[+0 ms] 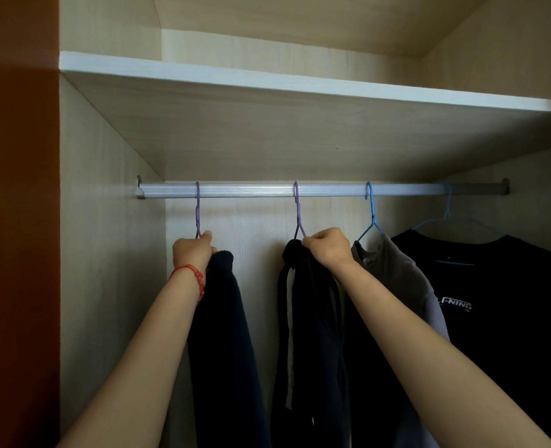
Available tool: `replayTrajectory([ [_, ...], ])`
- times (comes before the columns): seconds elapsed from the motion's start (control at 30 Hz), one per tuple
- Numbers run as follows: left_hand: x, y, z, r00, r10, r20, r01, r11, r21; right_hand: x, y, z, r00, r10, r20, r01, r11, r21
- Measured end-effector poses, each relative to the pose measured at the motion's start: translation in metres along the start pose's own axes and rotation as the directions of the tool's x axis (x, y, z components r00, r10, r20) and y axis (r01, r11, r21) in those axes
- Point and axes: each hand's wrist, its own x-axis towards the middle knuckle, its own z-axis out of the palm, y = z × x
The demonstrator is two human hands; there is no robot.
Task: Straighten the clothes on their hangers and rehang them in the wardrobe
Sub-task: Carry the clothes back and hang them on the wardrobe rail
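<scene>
Several garments hang from a silver rail (pixel 251 190) inside a wardrobe. My left hand (pixel 192 252) grips the base of a purple hanger (pixel 198 208) carrying a dark navy garment (pixel 225 334). My right hand (pixel 327 245) grips the shoulder of a second purple hanger (pixel 297 210), which carries a black garment with a white stripe (pixel 303 334). Both hooks sit on the rail. To the right, a blue hanger (pixel 370 208) carries a grey shirt (pixel 403 279). Furthest right, a black T-shirt with white lettering (pixel 494 302) hangs on another blue hanger (pixel 447 215).
A shelf (pixel 267 79) runs just above the rail. The wardrobe's left inner wall (pixel 106 237) stands close to my left hand, with an orange-brown panel (pixel 15 221) beyond it. A bare stretch of rail lies between the two purple hangers.
</scene>
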Motion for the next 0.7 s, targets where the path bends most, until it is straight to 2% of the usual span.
replayTrajectory([
  [0.17,-0.012,0.005,0.006,0.984,0.176,0.019,-0.177,0.970,0.168,-0.014,-0.001,-0.008,0.996,-0.093,-0.006,0.093,0.994,-0.057],
  [0.3,-0.031,0.004,0.012,0.970,0.239,0.029,-0.235,0.911,0.339,-0.027,-0.004,-0.016,0.989,-0.146,-0.015,0.143,0.981,-0.129],
  [0.37,-0.046,0.001,0.015,0.944,0.328,0.036,-0.314,0.857,0.408,-0.037,-0.003,-0.023,0.986,-0.165,-0.014,0.162,0.978,-0.134],
  [0.43,-0.066,-0.003,0.020,0.887,0.457,0.062,-0.433,0.777,0.456,-0.051,0.000,-0.031,0.979,-0.198,-0.044,0.192,0.976,-0.106],
  [0.53,-0.096,-0.009,0.035,0.765,0.624,0.158,-0.617,0.640,0.458,-0.075,0.008,-0.047,0.939,-0.303,-0.161,0.297,0.953,-0.059],
  [0.63,-0.126,-0.019,0.056,0.639,0.720,0.270,-0.758,0.531,0.377,-0.098,0.021,-0.070,0.881,-0.374,-0.289,0.373,0.926,-0.061],
  [0.7,-0.143,-0.025,0.070,0.574,0.753,0.320,-0.815,0.492,0.305,-0.107,0.037,-0.089,0.852,-0.365,-0.374,0.377,0.925,-0.044],
])
